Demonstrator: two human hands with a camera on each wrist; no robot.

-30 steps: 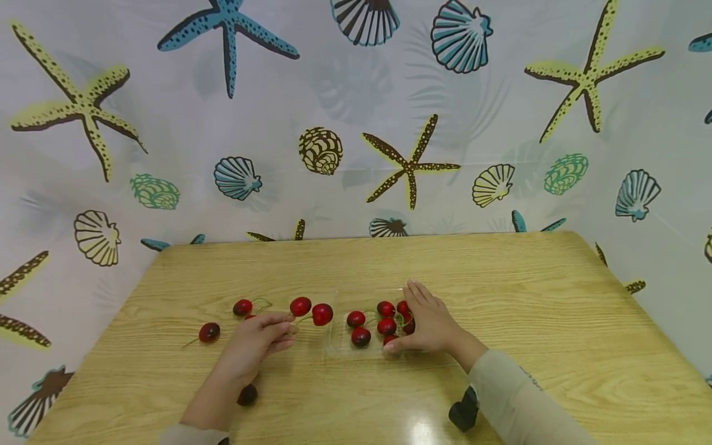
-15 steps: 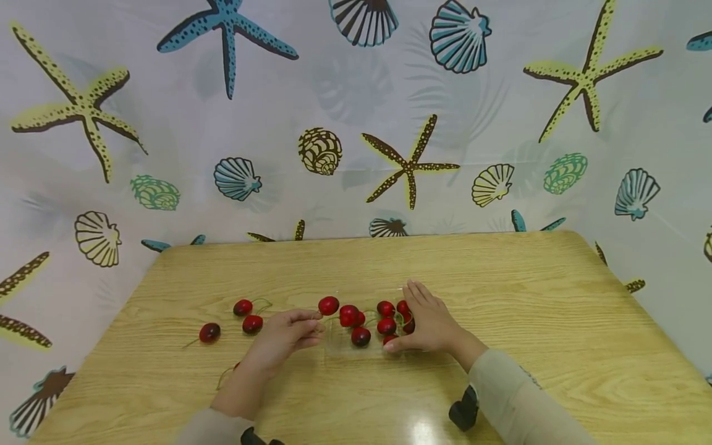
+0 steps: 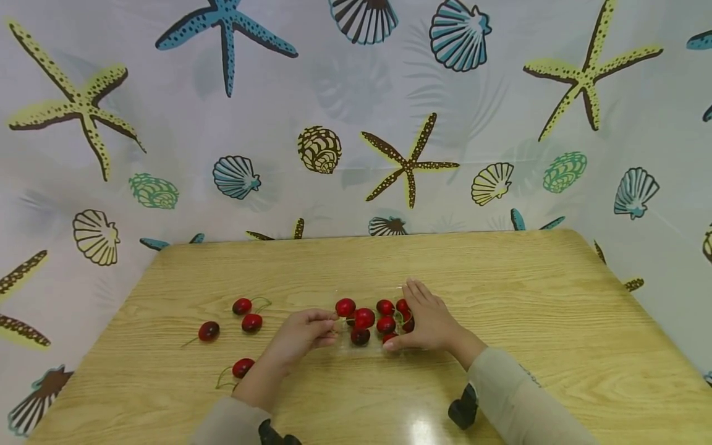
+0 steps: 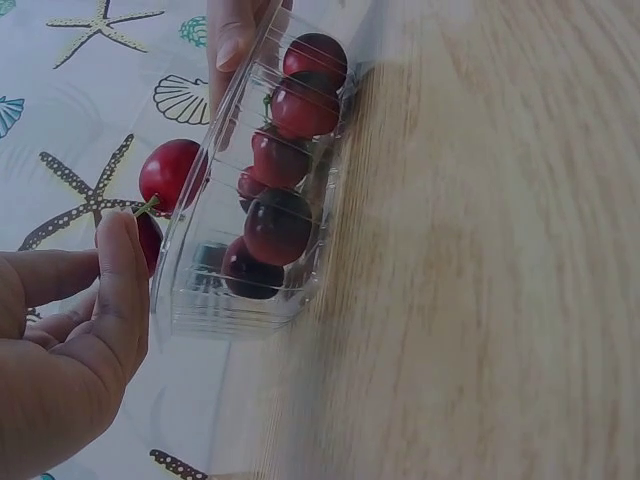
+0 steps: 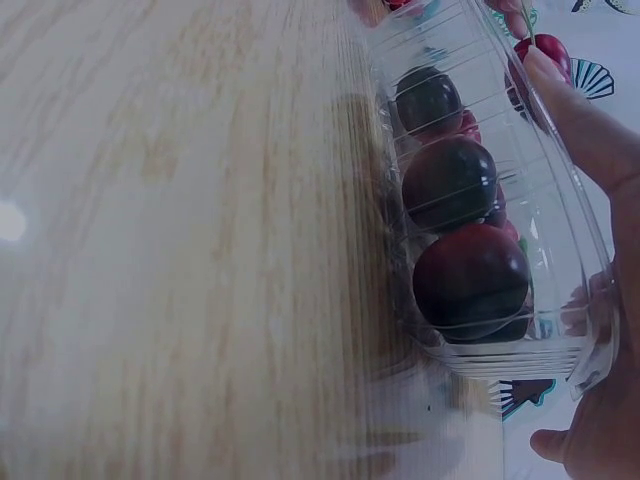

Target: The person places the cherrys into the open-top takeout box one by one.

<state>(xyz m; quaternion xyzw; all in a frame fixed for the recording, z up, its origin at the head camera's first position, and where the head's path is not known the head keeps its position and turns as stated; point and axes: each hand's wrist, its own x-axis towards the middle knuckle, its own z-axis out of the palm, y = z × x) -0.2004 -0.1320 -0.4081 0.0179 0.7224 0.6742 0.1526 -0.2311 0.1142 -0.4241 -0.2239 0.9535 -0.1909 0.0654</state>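
My left hand (image 3: 303,334) pinches the thin green stems of two red cherries (image 3: 345,307) between thumb and fingertips. In the head view the pair overlaps the left end of a clear plastic container (image 3: 349,351); the left wrist view has the pair's cherries (image 4: 172,172) at rim height, by the container wall (image 4: 215,322). Several dark red cherries (image 3: 360,336) lie inside. My right hand (image 3: 431,321) holds the container's right end, thumb along the near rim and fingers reaching to the far side; it partly covers the cherries there.
Left of the container, loose cherries lie on the wooden table (image 3: 500,290): two (image 3: 251,322) close together, one (image 3: 209,331) farther left, and one (image 3: 243,368) beside my left forearm. A patterned cloth (image 3: 267,204) hangs behind the table.
My left hand has moved right with the two cherries, from left of the container to over its left end. A cherry that my left arm covered now shows. The right hand stays in place.
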